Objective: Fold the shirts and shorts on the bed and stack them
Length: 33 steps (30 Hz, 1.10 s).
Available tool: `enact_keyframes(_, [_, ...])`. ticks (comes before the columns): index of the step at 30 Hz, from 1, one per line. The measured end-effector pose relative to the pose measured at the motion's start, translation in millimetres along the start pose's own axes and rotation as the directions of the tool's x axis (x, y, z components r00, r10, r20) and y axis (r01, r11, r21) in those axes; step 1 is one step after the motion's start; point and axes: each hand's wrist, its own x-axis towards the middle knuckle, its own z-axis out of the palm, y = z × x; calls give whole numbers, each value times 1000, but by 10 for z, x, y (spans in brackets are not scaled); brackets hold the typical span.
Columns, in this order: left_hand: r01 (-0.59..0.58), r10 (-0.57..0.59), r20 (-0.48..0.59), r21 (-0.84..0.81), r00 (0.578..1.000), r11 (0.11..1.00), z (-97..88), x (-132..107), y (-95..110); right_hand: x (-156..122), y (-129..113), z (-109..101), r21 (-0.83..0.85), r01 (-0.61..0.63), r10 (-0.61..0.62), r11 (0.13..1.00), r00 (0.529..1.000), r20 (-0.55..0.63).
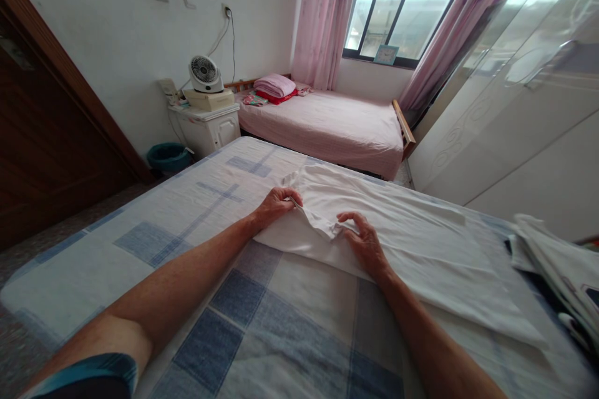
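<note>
A white garment (421,249) lies spread and partly folded on a bed with a blue and white patchwork cover (299,305). My left hand (277,204) pinches the garment's edge between thumb and fingers, lifting it slightly. Over the same raised edge, my right hand (364,242) has its index finger curved forward and its thumb against the cloth. Between both hands the edge sags in small creases. Under my right hand, the lower fingers are hidden. What kind of garment it is cannot be made out.
A pile of clothes (556,274) sits at the right bed edge. Beyond are a pink-covered bed (322,118), a white nightstand (215,128) with a fan (204,73), and a teal bin (169,157). A white wardrobe (510,112) stands right; a brown door (51,118) is left.
</note>
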Motion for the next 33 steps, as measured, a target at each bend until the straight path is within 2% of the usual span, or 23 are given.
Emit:
enact_keyframes(4, [-19,19,7,-17,1000,1000,-5,-9,7,-48,-81,23,-233,155,-129,960,984,122])
enact_keyframes(8, [-12,12,15,-17,1000,1000,7,-4,-9,-71,-63,83,-402,224,-177,888,973,151])
enact_keyframes(13, [-68,67,37,42,997,997,-45,0,52,-74,-62,62,-389,214,-227,896,974,12])
enact_keyframes(15, [-106,95,122,88,988,990,-119,4,124,-84,-107,28,-368,260,-277,893,961,6])
enact_keyframes(18, [-136,83,307,155,948,979,-242,15,243,-103,-184,-12,-297,324,-316,898,946,76])
enact_keyframes(19, [-141,84,303,169,949,976,-265,18,274,-107,-203,-17,-283,321,-312,904,947,78])
enact_keyframes(22, [-213,175,170,234,970,949,-230,7,314,-111,-220,-3,-318,295,-291,901,955,62])
enact_keyframes(23, [-270,225,182,281,957,921,-184,-8,307,-113,-212,10,-345,302,-290,889,953,85])
enact_keyframes(25, [-417,300,327,389,896,822,-68,-49,264,-120,-181,45,-408,328,-279,852,944,175])
enact_keyframes(27, [-517,301,454,488,839,703,39,-90,190,-132,-140,81,-473,341,-239,813,935,262])
enact_keyframes(28, [-525,286,465,540,838,658,74,-101,145,-139,-119,97,-500,335,-213,798,934,286])
enact_keyframes(30, [-473,272,393,629,878,616,101,-95,54,-149,-86,117,-535,303,-163,788,942,294])
enact_keyframes(33, [-367,282,239,685,929,629,63,-28,-60,-150,-64,125,-542,268,-132,797,952,277])
